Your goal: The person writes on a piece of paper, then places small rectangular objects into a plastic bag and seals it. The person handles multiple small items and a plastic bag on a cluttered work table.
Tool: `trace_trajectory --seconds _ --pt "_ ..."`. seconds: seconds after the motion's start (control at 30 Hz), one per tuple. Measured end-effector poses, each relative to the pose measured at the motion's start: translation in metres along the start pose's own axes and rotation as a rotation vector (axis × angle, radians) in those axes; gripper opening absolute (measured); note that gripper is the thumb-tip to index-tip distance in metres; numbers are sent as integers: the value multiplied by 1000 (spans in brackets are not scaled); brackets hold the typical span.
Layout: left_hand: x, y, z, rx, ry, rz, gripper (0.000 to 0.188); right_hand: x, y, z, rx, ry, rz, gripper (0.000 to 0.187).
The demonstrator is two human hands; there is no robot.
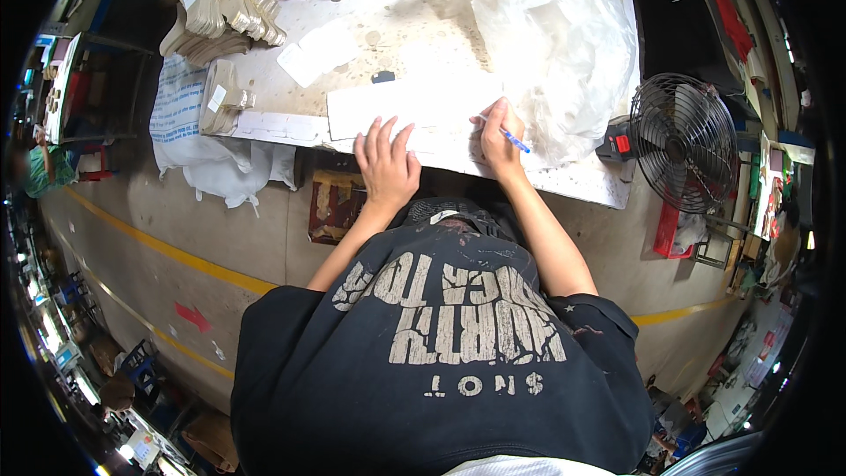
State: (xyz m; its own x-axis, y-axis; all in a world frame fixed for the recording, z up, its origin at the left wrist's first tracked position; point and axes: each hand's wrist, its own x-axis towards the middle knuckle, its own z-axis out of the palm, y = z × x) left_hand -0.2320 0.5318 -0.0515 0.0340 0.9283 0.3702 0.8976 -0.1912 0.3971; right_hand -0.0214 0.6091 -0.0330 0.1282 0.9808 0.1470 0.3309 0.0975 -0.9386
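Observation:
My right hand (500,141) is closed around a blue pen (515,140), its tip end down near the right part of a white sheet of paper (432,106). The sheet lies along the near edge of a white table (282,128). Across the sheet's lower left edge my left hand (388,163) rests with its fingers spread, holding nothing. Just beyond the paper is a small dark object (382,77), too small to name. Glare washes out the sheet, so any marks on it cannot be made out.
Stacks of beige shaped pieces (225,4) stand at the far left, with a smaller stack (225,97) nearer. Loose white papers (317,51) lie beside them. Clear plastic sheeting (564,44) covers the table's right side. A black fan (684,143) stands beyond the right edge.

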Motion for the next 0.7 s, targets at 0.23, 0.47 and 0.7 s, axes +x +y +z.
trace_trajectory --seconds 0.23,0.47,0.7 --pt "1 -9 -16 4 -76 81 43 -7 3 -13 47 -12 33 51" --pt "92 -74 -29 33 29 -165 47 -28 17 -13 122 -208 84 52" --pt "176 -139 -36 137 -298 -152 104 -21 11 -13 120 -238 109 51"
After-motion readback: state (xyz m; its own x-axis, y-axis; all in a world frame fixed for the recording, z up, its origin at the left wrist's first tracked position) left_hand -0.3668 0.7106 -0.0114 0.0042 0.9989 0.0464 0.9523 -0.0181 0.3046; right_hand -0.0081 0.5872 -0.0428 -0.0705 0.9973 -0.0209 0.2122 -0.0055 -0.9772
